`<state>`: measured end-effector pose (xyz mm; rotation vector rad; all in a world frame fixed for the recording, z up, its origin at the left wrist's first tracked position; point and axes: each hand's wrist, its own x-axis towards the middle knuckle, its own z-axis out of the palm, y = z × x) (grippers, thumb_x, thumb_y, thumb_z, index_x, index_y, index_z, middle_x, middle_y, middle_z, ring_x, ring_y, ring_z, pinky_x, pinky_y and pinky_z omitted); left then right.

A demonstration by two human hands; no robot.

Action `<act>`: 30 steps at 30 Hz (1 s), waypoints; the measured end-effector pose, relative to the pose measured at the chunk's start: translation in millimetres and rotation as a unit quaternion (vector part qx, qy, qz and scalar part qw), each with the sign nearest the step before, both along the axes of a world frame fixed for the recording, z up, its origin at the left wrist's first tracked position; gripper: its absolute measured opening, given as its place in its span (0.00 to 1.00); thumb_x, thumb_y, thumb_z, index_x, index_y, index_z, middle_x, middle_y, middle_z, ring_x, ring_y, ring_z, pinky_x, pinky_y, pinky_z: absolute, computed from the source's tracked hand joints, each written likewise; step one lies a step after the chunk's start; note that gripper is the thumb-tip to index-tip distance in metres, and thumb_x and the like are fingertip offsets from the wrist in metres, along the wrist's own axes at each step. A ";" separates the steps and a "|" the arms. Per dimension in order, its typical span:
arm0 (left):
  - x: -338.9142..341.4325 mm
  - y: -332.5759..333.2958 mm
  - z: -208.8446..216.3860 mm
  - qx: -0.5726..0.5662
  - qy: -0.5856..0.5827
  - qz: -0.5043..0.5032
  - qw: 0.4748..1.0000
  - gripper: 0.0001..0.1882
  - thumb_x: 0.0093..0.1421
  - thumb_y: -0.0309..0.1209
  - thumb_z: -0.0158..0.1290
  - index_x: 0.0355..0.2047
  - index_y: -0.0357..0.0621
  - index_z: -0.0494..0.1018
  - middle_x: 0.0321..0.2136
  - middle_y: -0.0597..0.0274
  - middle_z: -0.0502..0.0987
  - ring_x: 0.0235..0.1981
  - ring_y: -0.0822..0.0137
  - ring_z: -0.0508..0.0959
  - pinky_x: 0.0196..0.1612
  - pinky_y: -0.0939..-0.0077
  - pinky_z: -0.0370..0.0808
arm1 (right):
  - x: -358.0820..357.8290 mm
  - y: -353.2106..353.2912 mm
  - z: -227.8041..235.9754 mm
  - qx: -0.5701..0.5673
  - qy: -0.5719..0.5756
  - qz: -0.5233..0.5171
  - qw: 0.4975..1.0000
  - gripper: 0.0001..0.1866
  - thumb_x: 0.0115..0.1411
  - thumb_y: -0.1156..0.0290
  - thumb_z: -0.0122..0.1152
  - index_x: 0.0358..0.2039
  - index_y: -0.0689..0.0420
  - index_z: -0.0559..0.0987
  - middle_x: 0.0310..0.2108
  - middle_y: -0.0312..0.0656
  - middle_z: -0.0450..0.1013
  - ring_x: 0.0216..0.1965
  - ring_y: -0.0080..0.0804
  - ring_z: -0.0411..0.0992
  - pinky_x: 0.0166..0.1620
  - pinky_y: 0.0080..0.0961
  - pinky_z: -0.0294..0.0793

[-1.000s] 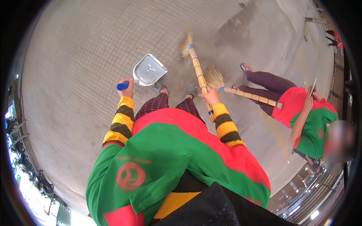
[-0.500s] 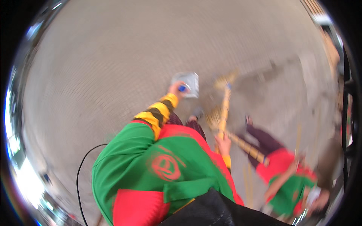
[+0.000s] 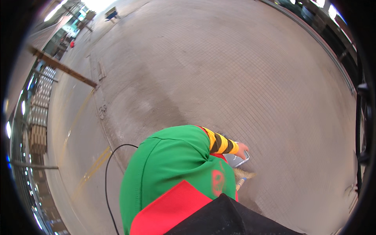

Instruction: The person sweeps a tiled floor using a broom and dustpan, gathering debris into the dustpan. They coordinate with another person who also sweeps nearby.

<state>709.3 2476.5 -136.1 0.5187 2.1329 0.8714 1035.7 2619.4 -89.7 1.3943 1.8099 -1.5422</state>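
Note:
My left hand, at the end of a yellow and black striped sleeve, is closed at the upper end of a grey dustpan at the lower right of centre. My fingers and arm cover its handle and much of the pan. Just below the pan show the straw bristles of a broom, close to the paved floor. Only a short piece of the broom's stick shows beside my green and red jacket. My right hand is hidden behind my body and a black flap in front.
Brick-patterned paving spreads ahead. A low kerb line with bits of rubble runs on the left, next to a brown post. Stacked pallets of goods line the far left. A black cable loops beside my jacket.
My view has swung round to the left, and the kerb, post and stacks have come in. The co-worker and my right hand have left the view. My left hand still holds the dustpan.

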 end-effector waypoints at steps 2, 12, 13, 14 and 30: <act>0.2 -2.6 -6.8 -0.054 -0.019 0.042 0.997 0.29 0.40 0.40 0.58 0.44 0.42 0.70 0.43 0.51 0.72 0.48 0.56 0.70 0.50 0.67 0.67 | 3.7 4.9 -4.7 0.003 0.002 0.011 1.000 0.19 0.48 0.68 0.60 0.41 0.61 0.73 0.25 0.37 0.72 0.25 0.22 0.68 0.29 0.22 0.68; 35.8 -16.3 22.2 -0.096 -0.014 0.162 0.982 0.11 0.43 0.30 0.49 0.25 0.39 0.77 0.29 0.45 0.77 0.33 0.53 0.78 0.36 0.62 0.74 | 24.3 17.8 14.9 -0.001 0.050 -0.004 0.999 0.20 0.49 0.66 0.60 0.41 0.62 0.73 0.26 0.38 0.73 0.26 0.22 0.68 0.31 0.22 0.69; 37.4 -17.8 17.7 -0.089 -0.002 0.149 0.985 0.11 0.43 0.30 0.48 0.25 0.39 0.77 0.28 0.45 0.76 0.32 0.52 0.78 0.35 0.62 0.74 | 23.6 17.2 19.9 -0.003 0.062 -0.004 0.998 0.20 0.49 0.66 0.60 0.41 0.62 0.73 0.26 0.38 0.73 0.27 0.22 0.68 0.32 0.22 0.69; 38.9 -15.4 13.1 -0.104 0.028 0.142 0.984 0.10 0.42 0.29 0.48 0.24 0.47 0.78 0.25 0.53 0.78 0.30 0.59 0.78 0.37 0.67 0.73 | 22.5 15.1 25.3 0.007 0.072 -0.004 0.997 0.20 0.49 0.66 0.60 0.41 0.62 0.73 0.26 0.38 0.73 0.27 0.23 0.68 0.32 0.22 0.69; 45.2 -2.3 19.0 -0.058 -0.201 0.210 0.955 0.14 0.44 0.16 0.46 0.33 0.34 0.75 0.33 0.53 0.74 0.30 0.63 0.76 0.25 0.75 0.78 | 82.9 -56.9 37.2 -0.004 0.038 -0.346 0.937 0.24 0.42 0.72 0.64 0.42 0.65 0.72 0.22 0.39 0.71 0.17 0.25 0.68 0.18 0.23 0.69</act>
